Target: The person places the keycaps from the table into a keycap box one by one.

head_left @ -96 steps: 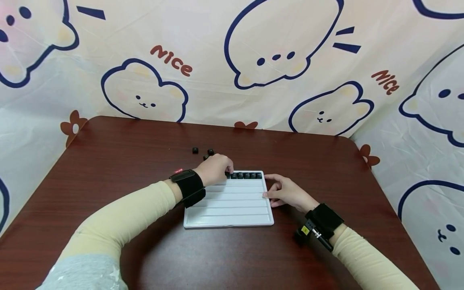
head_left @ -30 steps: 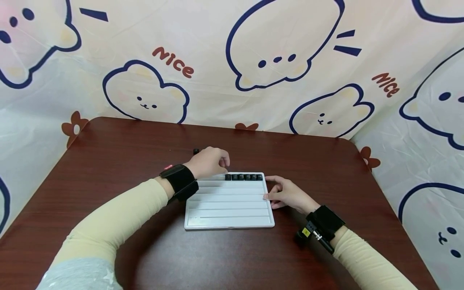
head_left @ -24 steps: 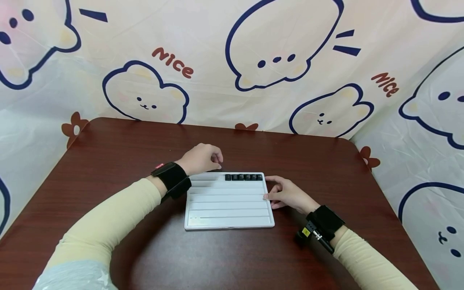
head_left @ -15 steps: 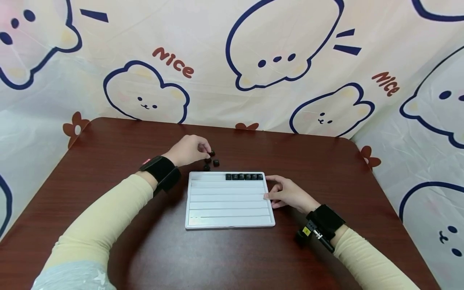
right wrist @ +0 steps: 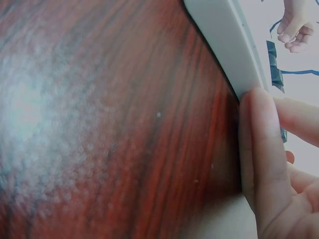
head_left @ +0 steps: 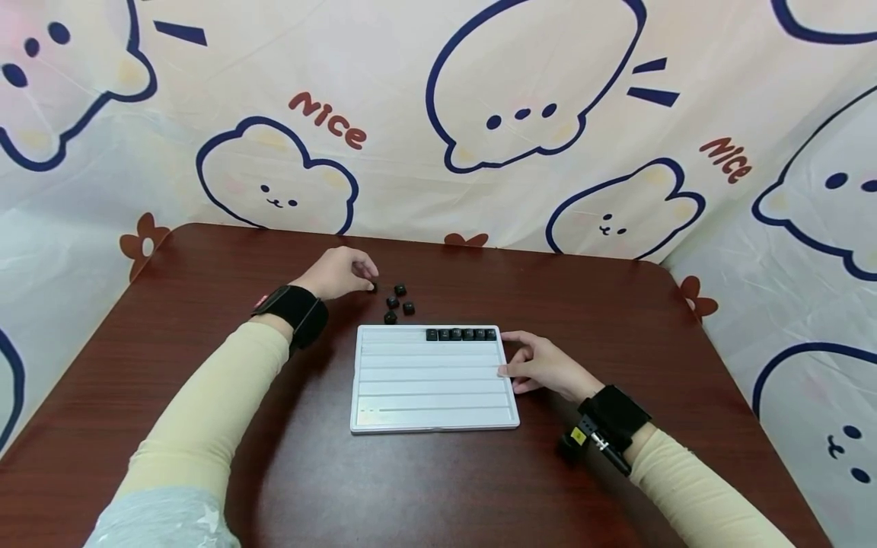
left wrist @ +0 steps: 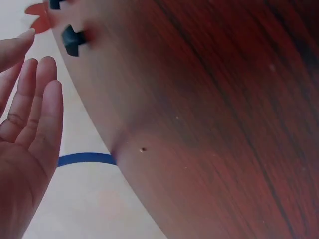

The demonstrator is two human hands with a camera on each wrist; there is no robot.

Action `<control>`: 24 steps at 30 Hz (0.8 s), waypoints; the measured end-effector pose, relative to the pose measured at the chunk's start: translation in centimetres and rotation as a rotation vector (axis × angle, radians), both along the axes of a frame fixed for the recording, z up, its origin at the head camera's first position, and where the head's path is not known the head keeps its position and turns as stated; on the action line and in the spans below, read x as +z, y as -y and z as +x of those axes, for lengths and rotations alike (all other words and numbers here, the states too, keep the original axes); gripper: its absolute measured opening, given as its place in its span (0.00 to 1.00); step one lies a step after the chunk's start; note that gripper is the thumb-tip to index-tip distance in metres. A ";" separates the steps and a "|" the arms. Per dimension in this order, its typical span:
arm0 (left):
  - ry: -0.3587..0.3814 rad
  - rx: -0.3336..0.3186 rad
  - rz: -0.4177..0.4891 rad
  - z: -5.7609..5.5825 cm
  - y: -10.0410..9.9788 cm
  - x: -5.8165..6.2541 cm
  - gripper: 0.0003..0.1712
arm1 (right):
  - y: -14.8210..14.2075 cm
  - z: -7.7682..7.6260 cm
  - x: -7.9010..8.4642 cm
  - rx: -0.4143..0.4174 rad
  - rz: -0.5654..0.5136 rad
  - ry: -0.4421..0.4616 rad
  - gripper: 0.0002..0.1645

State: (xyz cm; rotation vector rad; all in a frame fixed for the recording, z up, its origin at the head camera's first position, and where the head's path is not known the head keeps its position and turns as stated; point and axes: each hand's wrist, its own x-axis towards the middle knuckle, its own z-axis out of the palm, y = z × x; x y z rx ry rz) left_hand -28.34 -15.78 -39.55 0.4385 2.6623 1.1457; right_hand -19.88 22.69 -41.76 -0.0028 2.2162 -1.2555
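My left hand (head_left: 336,272) is over the far left of the table, its thumb beside a black keycap (head_left: 374,288). In the left wrist view its fingers (left wrist: 47,109) are extended and a gap separates them from a keycap (left wrist: 72,41). Several loose keycaps (head_left: 392,302) lie just behind a white ridged tray (head_left: 425,380). A row of black keycaps (head_left: 456,335) fills the right part of the tray's back channel. My right hand (head_left: 544,367) grips the tray's right edge, thumb on the rim; in the right wrist view a finger (right wrist: 266,129) presses its side.
The brown wooden table (head_left: 425,495) spreads around the tray. A patterned cloth (head_left: 397,175) hangs behind it and along both sides. Black bands (head_left: 291,312) with devices circle both wrists.
My left hand has moved from the tray's back row leftward, past the loose keycaps, to the leftmost keycap. The loose keycaps have come into sight. The right hand stays put.
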 end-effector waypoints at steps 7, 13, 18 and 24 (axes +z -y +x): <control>0.033 0.034 -0.080 -0.8 -0.1 -0.6 0.14 | 0.0 0.1 0.1 0.016 0.000 -0.011 0.44; 0.056 0.034 -0.121 -1.1 -0.4 -1.1 0.15 | 0.0 0.1 0.1 0.009 0.015 -0.010 0.44; 0.059 0.034 -0.136 -1.3 -0.7 -1.1 0.15 | -0.1 0.0 0.2 0.008 0.014 -0.012 0.44; 0.065 0.028 -0.154 -1.2 -0.9 -1.2 0.15 | -0.1 0.1 0.0 0.008 0.002 -0.011 0.44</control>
